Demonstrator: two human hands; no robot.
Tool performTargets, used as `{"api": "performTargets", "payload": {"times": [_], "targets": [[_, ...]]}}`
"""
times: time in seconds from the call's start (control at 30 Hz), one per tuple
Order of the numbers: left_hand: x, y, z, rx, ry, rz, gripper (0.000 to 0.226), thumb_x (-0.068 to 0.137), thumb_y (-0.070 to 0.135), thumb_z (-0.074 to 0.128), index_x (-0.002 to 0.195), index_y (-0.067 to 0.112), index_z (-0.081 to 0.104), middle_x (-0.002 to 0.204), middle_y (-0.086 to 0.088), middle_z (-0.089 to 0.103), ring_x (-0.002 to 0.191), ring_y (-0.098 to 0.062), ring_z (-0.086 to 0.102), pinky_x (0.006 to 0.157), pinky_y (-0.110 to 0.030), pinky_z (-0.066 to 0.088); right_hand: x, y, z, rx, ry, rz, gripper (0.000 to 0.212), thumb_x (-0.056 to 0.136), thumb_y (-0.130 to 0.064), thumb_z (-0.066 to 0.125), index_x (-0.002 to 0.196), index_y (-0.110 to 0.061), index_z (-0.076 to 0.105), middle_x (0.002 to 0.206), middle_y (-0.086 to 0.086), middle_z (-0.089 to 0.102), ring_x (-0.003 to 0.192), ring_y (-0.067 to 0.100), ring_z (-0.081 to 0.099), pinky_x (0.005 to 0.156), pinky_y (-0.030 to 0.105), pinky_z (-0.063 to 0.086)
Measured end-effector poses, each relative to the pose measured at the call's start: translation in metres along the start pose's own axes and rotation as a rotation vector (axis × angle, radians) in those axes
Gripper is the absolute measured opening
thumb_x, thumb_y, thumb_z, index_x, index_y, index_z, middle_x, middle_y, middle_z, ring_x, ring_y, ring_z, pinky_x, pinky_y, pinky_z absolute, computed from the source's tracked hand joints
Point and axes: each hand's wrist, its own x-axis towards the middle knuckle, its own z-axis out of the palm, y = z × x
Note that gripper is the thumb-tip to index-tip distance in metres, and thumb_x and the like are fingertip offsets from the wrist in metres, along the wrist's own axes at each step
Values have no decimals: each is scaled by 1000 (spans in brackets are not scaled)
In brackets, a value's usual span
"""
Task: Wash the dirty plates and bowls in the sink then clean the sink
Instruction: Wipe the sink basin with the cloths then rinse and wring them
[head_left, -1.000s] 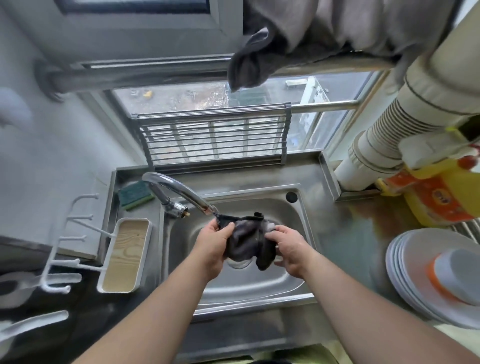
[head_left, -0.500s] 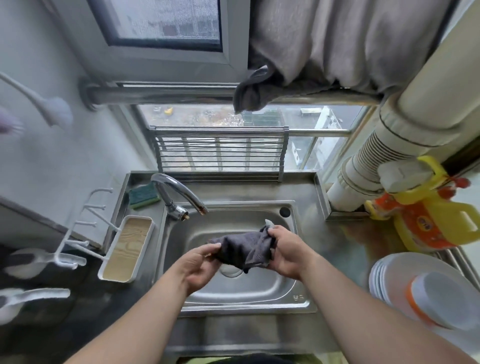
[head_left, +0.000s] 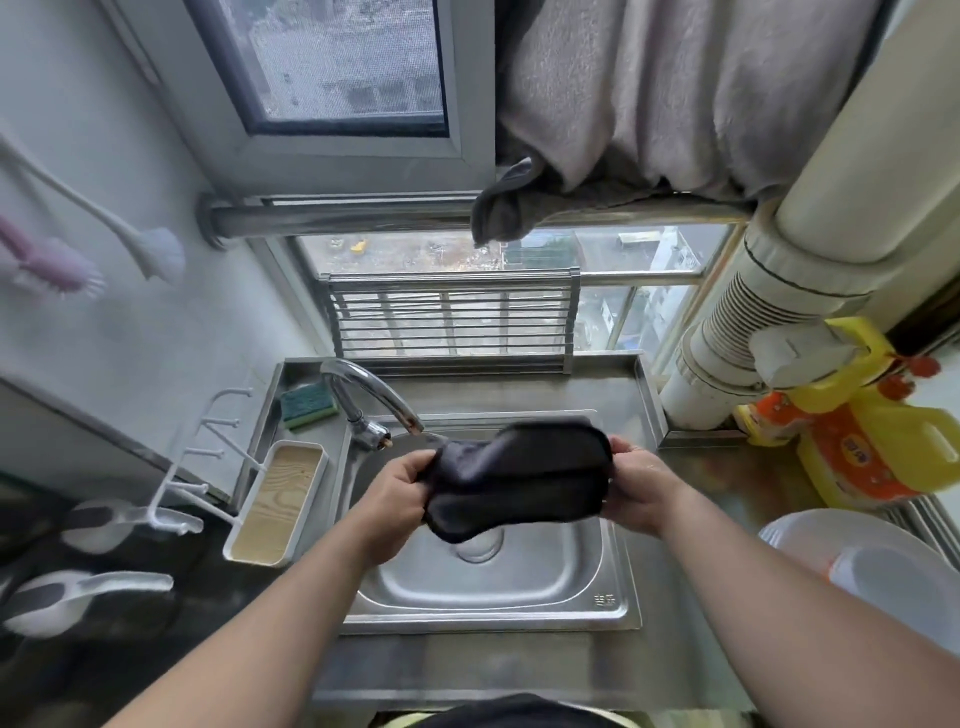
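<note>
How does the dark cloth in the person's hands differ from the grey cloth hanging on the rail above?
The dark cloth is nearly black; the hanging grey cloth is lighter. The dark cloth is stretched between the left hand and right hand over the sink; the hanging grey cloth droops bunched from the rail, untouched. Both are soft fabric.

Home kitchen: steel sink, faucet, sponge, stacked plates, detergent jug.

steel counter with inset sink. green sponge at back left by faucet; white tray left; white plates and yellow bottle right.
</note>
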Motion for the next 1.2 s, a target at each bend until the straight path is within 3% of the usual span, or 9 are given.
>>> {"api": "performTargets", "payload": {"times": [0.07, 0.27, 0.53, 0.67, 0.77, 0.87, 1.0, 1.1, 1.2], "targets": [[1, -2, -8, 176, 16, 72, 63, 92, -27, 45, 83, 22, 83, 86, -4, 76, 83, -16, 69, 73, -25, 57, -1, 2, -6, -181, 79, 4, 47, 89, 21, 41, 67, -19, 53, 63, 7, 55, 48, 20, 50, 49, 27, 46], [2, -15, -28, 665, 155, 255, 73, 82, -22, 60, 60, 46, 73, 98, 7, 70, 93, -5, 66, 82, -8, 47, 0, -9, 7, -447, 132, -160, 50, 79, 16, 30, 60, -16, 63, 74, 13, 56, 61, 23, 53, 61, 33, 53], [-16, -18, -41, 1031, 128, 458, 37, 75, -1, 69, 97, 25, 85, 111, 10, 72, 93, -10, 69, 88, -14, 48, -12, -15, 9, -814, 138, -400, 15, 79, -10, 72, 82, -23, 79, 76, -6, 67, 75, 11, 62, 65, 16, 51], [-25, -13, -37, 793, 249, 248, 11, 88, 29, 75, 93, 27, 85, 100, 16, 73, 88, -2, 67, 83, -22, 52, -7, -7, 15, -679, 114, -476, 37, 80, 2, 72, 98, -30, 75, 94, -3, 73, 86, 11, 66, 74, 20, 52], [-28, -11, -26, 476, 318, 90, 25, 84, 8, 83, 97, 27, 73, 86, 6, 71, 72, -10, 62, 69, -20, 50, 5, -3, 21, -220, 81, -344, 46, 87, 14, 70, 122, -17, 66, 106, 14, 77, 89, 22, 74, 79, 35, 58], [-26, -10, -15, 138, 386, -68, 54, 85, -11, 74, 120, 26, 56, 105, -12, 73, 86, -21, 70, 76, -32, 60, 19, 9, 24, -188, 145, -237, 30, 88, 10, 68, 110, -9, 73, 108, 20, 77, 84, 24, 73, 75, 38, 60], [-20, -3, 8, -413, 439, -259, 32, 91, -20, 63, 106, 8, 58, 109, -24, 68, 71, -22, 72, 54, -26, 59, 12, 16, 47, -323, 240, -231, 21, 91, 3, 55, 95, -16, 64, 90, 10, 66, 70, 20, 58, 49, 22, 47], [-20, 6, 32, -520, 373, -310, 30, 95, -13, 63, 108, 13, 57, 83, -12, 75, 60, -18, 73, 50, -31, 60, 4, 23, 70, -296, 151, -244, 23, 95, 2, 53, 97, -20, 60, 87, 3, 64, 66, 16, 55, 47, 19, 43], [-21, 15, 52, -546, 247, -330, 26, 98, -6, 63, 119, 9, 59, 96, -17, 75, 73, -23, 75, 60, -35, 64, -11, 37, 90, -201, -17, -165, 18, 101, -6, 58, 102, -23, 65, 86, 1, 71, 68, 15, 65, 55, 24, 49]]}}
